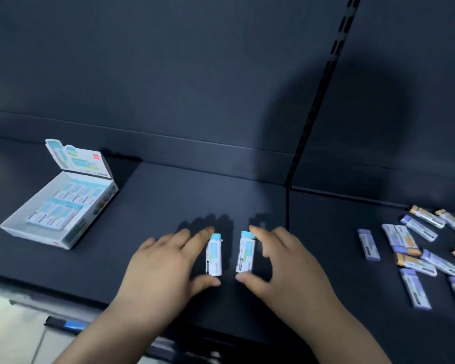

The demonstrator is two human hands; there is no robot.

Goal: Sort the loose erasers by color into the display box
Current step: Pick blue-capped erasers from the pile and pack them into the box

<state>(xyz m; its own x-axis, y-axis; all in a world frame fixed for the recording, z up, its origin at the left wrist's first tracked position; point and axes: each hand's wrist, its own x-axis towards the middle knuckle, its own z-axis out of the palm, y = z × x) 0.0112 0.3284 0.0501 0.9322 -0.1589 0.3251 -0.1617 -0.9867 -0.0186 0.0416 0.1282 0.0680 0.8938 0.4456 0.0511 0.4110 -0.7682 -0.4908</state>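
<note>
- Dark matte shelf deck [168,195] with a same-colour back panel [168,74] behind it. A slotted upright [323,88] splits the bay in two. Looks like shop shelving.
- Pale floor [11,324] shows bottom left, below the shelf's front edge. Head and arm shadows fall on the back panel and the deck.
- The display box [32,233] sits far left on the deck, angled, with its lid [79,158] folded up and back so the tray is open from above.
- Boxed erasers [63,206] lie flat in two rows inside. All of them read light blue, so my guess is the blue section is being filled first.
- The left hand [166,261] spans the left blue eraser [214,254] end to end, forefinger on the cap and thumb at the near end. It is a light lengthwise pinch; the other fingers are spread and relaxed.
- The right hand [286,261] does the same on the right blue eraser [245,252].
- Both erasers lie flat, parallel and caps away, just apart, centre front of the deck and well apart from the box. Likely squared up as a same-colour pair to lift together.
- The loose pile [418,248] sits right of the upright, purple and orange caps mixed at random angles. It is unsorted and kept away from the box.
</note>
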